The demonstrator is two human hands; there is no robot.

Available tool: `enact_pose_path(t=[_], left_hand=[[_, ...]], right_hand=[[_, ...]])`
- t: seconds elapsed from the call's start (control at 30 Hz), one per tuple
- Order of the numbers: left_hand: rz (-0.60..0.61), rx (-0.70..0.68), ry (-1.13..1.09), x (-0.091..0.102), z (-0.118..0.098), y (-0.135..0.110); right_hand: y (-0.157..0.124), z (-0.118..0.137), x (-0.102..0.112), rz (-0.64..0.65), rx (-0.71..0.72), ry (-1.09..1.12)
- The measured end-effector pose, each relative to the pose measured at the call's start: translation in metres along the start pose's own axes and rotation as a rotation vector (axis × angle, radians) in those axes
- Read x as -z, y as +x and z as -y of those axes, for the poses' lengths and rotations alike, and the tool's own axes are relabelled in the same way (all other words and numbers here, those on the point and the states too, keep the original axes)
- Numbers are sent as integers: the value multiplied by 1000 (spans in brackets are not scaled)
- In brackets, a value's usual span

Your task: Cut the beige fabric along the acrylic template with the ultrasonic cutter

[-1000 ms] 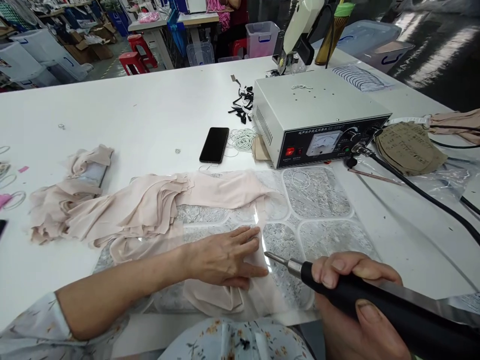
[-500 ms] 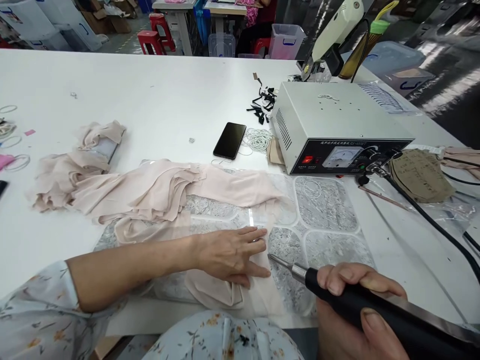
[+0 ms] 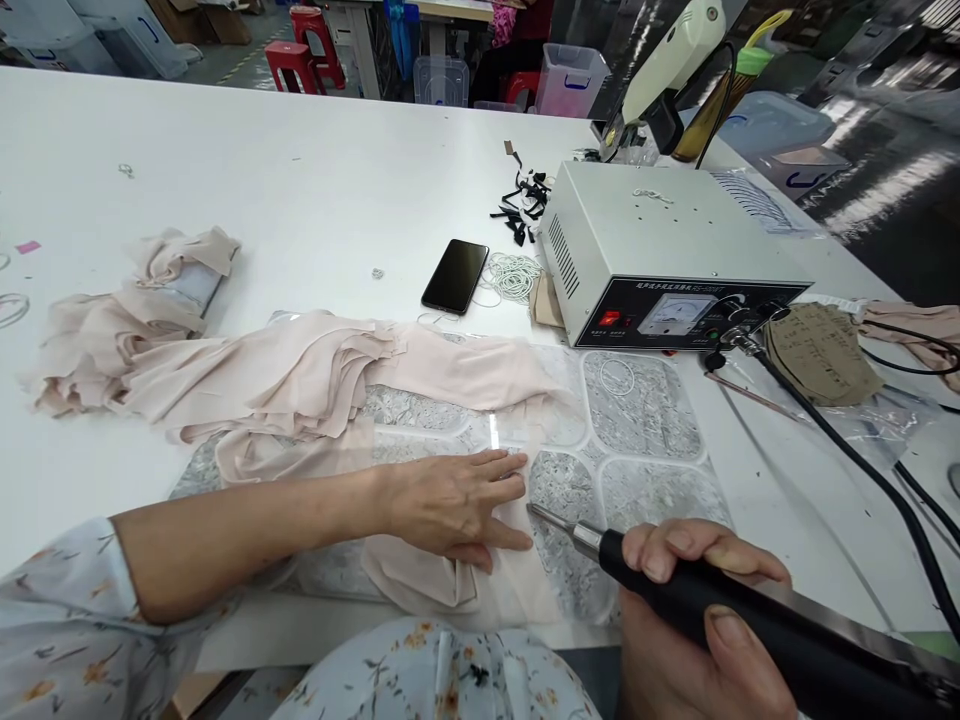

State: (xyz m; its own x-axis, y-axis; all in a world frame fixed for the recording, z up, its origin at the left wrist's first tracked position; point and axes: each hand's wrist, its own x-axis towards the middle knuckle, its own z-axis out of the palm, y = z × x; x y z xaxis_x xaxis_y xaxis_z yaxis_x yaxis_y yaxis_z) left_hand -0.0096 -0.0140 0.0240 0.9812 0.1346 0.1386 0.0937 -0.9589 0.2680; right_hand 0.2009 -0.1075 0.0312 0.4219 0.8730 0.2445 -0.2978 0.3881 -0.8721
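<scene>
My left hand (image 3: pixel 454 503) lies flat, fingers stretched out, pressing a piece of pale pink fabric (image 3: pixel 420 580) onto a glass sheet over a grey patterned mat (image 3: pixel 645 410). My right hand (image 3: pixel 694 620) is wrapped round the black handle of a cutting tool (image 3: pixel 675 590). The tool's metal tip (image 3: pixel 541 516) touches the fabric edge just right of my left fingertips. More pink fabric (image 3: pixel 315 375) is piled behind my left hand.
A grey control box (image 3: pixel 652 250) with a meter stands at the back right, its black cable (image 3: pixel 847 450) running across the table. A black phone (image 3: pixel 455 276), white rings (image 3: pixel 517 275), black scraps (image 3: pixel 525 200) and brown paper patterns (image 3: pixel 821 350) lie around it. A second fabric heap (image 3: pixel 112 320) is at the left.
The view shifted slightly; my hands stay in nearly the same pose, with the tool tip still at the fabric edge by my left fingers.
</scene>
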Motion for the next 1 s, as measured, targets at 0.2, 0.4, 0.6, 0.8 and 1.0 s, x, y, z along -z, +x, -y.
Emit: enact_pose_path(t=[0.2, 0.4, 0.6, 0.8, 1.0], left_hand=[[6, 6, 0, 0, 0, 0], [52, 13, 13, 1, 0, 0], [64, -15, 49, 0, 2, 0], [87, 7, 50, -2, 2, -1], [46, -16, 52, -2, 3, -1]], right_hand=[[0, -2, 5, -3, -9, 4], [0, -6, 10, 21, 0, 5], [1, -7, 13, 50, -9, 38], [2, -6, 13, 60, 4, 36], [4, -4, 7, 68, 8, 33]])
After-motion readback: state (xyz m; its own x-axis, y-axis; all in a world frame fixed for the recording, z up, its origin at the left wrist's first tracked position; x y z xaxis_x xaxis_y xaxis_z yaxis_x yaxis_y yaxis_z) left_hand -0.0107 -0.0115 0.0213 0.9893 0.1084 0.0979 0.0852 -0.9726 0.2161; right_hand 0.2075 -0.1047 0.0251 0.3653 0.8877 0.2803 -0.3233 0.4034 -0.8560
